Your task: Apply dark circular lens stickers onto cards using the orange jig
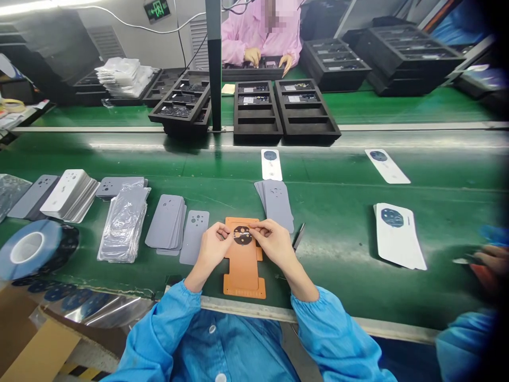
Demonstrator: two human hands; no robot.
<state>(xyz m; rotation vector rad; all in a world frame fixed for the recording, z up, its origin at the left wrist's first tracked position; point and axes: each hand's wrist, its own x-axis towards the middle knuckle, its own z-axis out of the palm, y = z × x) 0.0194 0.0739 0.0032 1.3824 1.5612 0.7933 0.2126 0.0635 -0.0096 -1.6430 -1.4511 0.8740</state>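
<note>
An orange fixture plate point(242, 268) lies in front of me on the green bench. Over its upper part is a round black sticker point(243, 235) with several holes. My right hand point(275, 241) pinches the sticker's upper right edge. Closed fingers of my left hand point(217, 245) meet the left edge; what they pinch is too small to make out. Left of the fixture lies a grey phone-shaped sheet point(193, 239) with camera holes. Behind it, a fanned stack of grey sheets point(278, 204) lies near a white sheet point(271, 165) bearing a dark disc. Tweezers point(299, 237) rest beside my right wrist.
A blue tape roll point(29, 249), a plastic-wrapped stack point(123, 228) and a white stack point(66, 196) stand left. White sheets point(400, 241) lie right, near a co-worker's hand point(493, 260). Black trays point(258, 119) line the back, where another person point(260, 32) works.
</note>
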